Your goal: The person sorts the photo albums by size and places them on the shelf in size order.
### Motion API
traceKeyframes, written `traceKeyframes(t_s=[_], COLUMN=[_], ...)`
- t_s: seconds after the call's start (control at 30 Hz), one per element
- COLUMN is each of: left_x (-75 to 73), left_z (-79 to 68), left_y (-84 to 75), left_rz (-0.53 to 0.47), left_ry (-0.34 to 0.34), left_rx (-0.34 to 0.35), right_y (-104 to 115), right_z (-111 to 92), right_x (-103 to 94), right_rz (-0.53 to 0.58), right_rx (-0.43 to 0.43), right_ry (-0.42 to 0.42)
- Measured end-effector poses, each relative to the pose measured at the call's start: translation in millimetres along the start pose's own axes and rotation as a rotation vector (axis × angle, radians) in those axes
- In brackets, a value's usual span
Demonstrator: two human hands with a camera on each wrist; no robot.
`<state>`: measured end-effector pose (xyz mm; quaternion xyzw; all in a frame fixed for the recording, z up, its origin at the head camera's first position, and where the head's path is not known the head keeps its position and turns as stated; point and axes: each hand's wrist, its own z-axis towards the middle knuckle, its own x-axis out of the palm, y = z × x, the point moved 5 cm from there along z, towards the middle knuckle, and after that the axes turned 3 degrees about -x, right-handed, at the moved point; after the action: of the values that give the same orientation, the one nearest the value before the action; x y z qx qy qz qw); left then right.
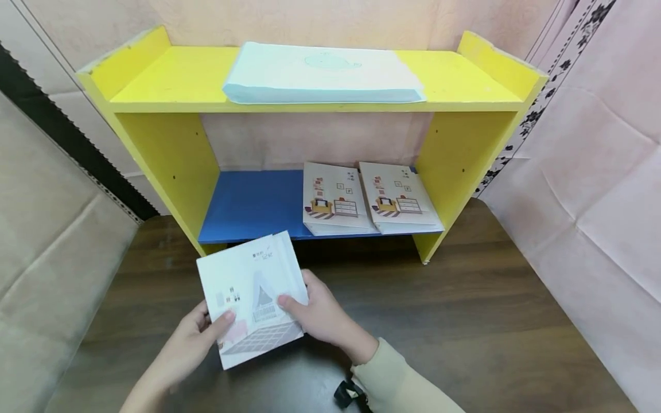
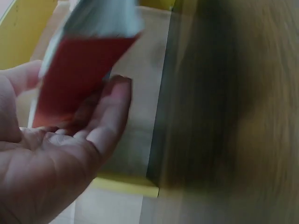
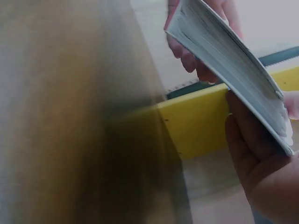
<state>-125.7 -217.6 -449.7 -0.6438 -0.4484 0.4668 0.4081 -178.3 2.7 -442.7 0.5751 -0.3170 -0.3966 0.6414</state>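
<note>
Both hands hold a white book (image 1: 253,304) with a pale building print on its cover, in front of the blue shelf in the head view. My left hand (image 1: 193,344) grips its lower left edge, thumb on the cover. At the right edge my right hand (image 1: 327,315) does likewise, its other fingers underneath. The book's red back (image 2: 77,79) faces my left palm in the left wrist view. From the right wrist the page edges (image 3: 224,60) show, the book tilted between the two hands.
A yellow shelf unit (image 1: 183,163) stands ahead on the dark wood surface (image 1: 465,321). Two piles of white books, left (image 1: 335,198) and right (image 1: 400,195), lie on its blue lower board (image 1: 253,201). On the top board lies a pale blue-and-white package (image 1: 325,71). Pale cloth (image 1: 583,229) hangs around.
</note>
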Motion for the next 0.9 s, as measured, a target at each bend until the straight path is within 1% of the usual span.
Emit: traceKeyframes(t_s=[0.07,0.13,0.23,0.3,0.4,0.47,0.57,0.73,0.9], left_x=[7.3,16.6,28.3,34.0,37.0,38.3,38.0,33.0,27.4], left_z=[-0.3,-0.1,-0.5,-1.0,-1.7,-0.9,0.1,2.0,2.8], left_y=[-2.7,-5.3,-7.9,-9.7,-12.7,-14.5,-16.7,-19.8,-25.5], left_rz=[-0.032,-0.093,-0.191,-0.257,-0.268,-0.263,-0.263,-0.308,-0.373], left_ry=[0.019,0.068,0.096,0.095,0.035,0.013,-0.007,-0.032,-0.027], left_rx=[0.025,0.067,0.117,0.139,0.15,0.154,0.156,0.139,0.119], right_y=[5.3,6.7,1.7,-3.5,-8.0,-8.6,-8.0,-5.6,2.1], right_z=[3.1,6.8,11.6,13.5,14.2,13.5,11.6,6.5,4.0], right_x=[-4.7,-8.2,-9.7,-9.5,-9.8,-11.4,-12.6,-11.4,-7.2], right_rz=[0.029,0.054,0.088,0.1,0.109,0.113,0.12,0.097,0.174], right_rx=[-0.013,-0.01,0.038,0.082,0.134,0.143,0.14,0.122,0.05], right_ry=[-0.018,-0.038,-0.054,-0.068,-0.087,-0.089,-0.065,0.0,0.136])
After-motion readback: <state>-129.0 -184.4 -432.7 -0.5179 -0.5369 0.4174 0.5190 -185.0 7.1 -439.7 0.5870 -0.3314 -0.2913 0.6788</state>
